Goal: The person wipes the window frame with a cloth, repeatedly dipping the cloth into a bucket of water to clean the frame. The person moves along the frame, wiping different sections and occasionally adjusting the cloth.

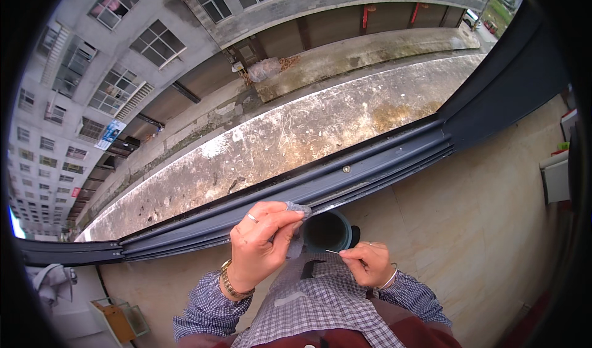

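My left hand (256, 246) is closed around a damp-looking grey cloth (295, 247), pinched between thumb and fingers at the near edge of the dark window track (388, 162). Part of the cloth hangs down below the fingers. Lower and to the right, my right hand (368, 265) pinches a thin metal rod (332, 251) that points left; its other end is hidden in the fingers. Between and beyond the hands stands a bucket (349, 223) with dark, murky liquid inside, partly covered by the left hand and the cloth.
A screw head (346, 169) sits in the track. Outside lies a stained concrete ledge (290, 132), with a street and grey buildings (203, 33) beyond. Tiled floor (456, 225) spreads to the right. At lower left are a grey cloth bundle (52, 284) and a wooden item (114, 322).
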`<state>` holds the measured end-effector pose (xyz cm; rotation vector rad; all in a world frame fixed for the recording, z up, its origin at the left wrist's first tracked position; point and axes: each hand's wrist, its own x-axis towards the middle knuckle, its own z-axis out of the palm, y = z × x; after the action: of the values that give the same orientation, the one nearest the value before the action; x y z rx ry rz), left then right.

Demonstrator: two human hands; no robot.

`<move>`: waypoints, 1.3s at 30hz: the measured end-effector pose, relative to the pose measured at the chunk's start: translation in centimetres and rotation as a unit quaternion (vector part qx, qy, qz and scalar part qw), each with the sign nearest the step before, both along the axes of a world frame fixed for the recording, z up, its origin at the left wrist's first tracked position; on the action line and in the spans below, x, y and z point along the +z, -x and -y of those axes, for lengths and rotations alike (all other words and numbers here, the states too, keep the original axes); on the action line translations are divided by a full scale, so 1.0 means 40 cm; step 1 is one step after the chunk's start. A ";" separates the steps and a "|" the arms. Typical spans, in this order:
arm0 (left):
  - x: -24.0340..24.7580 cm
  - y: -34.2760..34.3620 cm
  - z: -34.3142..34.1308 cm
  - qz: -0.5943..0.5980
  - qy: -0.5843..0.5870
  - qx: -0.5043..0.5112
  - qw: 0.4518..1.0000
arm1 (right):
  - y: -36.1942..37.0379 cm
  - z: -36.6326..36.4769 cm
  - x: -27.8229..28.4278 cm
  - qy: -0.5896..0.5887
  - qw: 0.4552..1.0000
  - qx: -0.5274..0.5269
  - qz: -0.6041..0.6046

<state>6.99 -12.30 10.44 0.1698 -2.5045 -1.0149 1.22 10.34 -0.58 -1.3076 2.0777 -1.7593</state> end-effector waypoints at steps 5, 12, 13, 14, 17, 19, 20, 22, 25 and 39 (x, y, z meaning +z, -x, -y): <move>0.047 0.189 -0.104 -0.066 0.023 -0.091 0.993 | -0.020 -0.050 -0.001 0.011 1.000 -0.026 -0.005; 0.016 0.476 -0.288 -0.061 -0.011 -0.174 0.983 | -0.046 -0.180 -0.002 -0.021 0.989 -0.146 -0.027; 0.009 0.500 -0.307 -0.046 -0.018 -0.176 0.983 | -0.048 -0.199 -0.002 -0.027 0.985 -0.167 -0.025; 0.000 0.518 -0.322 -0.034 -0.033 -0.171 0.984 | -0.050 -0.216 -0.003 -0.027 0.983 -0.182 -0.026; -0.019 0.546 -0.335 0.005 -0.001 -0.161 0.987 | -0.057 -0.256 -0.006 -0.025 0.974 -0.223 -0.019; -0.029 0.545 -0.336 -0.001 0.032 -0.172 0.985 | -0.056 -0.269 -0.011 -0.014 0.971 -0.236 -0.014; -0.033 0.540 -0.335 0.003 0.064 -0.172 0.983 | -0.054 -0.271 -0.015 -0.003 0.971 -0.241 -0.010; -0.038 0.531 -0.337 -0.019 0.144 -0.178 0.973 | -0.050 -0.268 -0.022 -0.003 0.972 -0.233 -0.013; -0.044 0.525 -0.357 -0.021 0.244 -0.145 0.959 | -0.044 -0.254 -0.030 0.009 0.976 -0.214 -0.023; -0.021 0.561 -0.339 0.093 0.219 -0.170 0.956 | -0.055 -0.245 -0.042 -0.004 0.979 -0.195 -0.063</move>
<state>-15.47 1.27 9.59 -0.3253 -2.9263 -0.5508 3.43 20.13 -2.27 -1.0886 2.5541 -1.8445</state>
